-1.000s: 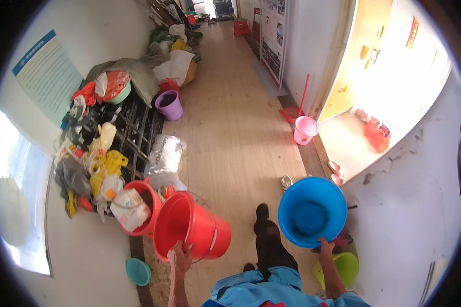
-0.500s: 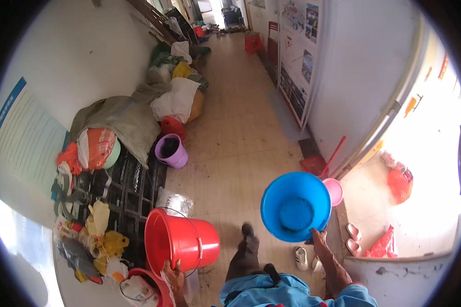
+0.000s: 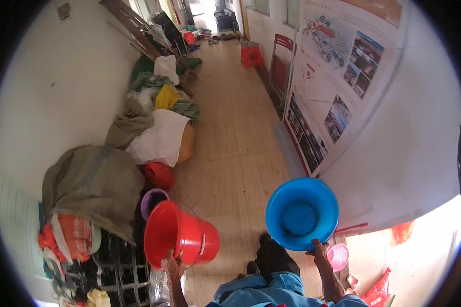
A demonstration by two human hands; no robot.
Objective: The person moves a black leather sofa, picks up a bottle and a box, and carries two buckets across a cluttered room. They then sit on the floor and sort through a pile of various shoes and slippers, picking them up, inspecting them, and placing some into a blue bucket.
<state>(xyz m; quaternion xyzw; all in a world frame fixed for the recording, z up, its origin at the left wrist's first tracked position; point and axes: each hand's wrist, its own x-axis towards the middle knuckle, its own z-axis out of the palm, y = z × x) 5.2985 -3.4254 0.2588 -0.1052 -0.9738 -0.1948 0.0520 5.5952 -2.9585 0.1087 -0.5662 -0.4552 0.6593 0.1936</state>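
Note:
My left hand is closed on the rim of a red bucket. The bucket is tilted, its mouth turned to the left, and its wire handle hangs along the side. At my right, a round blue basin is held by its near rim in my right hand. I look down into the basin and see dark specks on its bottom. Behind the red bucket, a purple bucket is partly hidden. Just right of my right hand, a pink plastic basket is on the floor.
Along the left wall are a grey-green cloth heap, white sacks and a black plastic pallet. A large poster board leans at the right. Farther down the corridor are a red stool and a folding chair.
I have moved forward along the corridor, so the sacks and poster board appear nearer. The purple bucket is now partly behind the red bucket. Both hands keep their holds.

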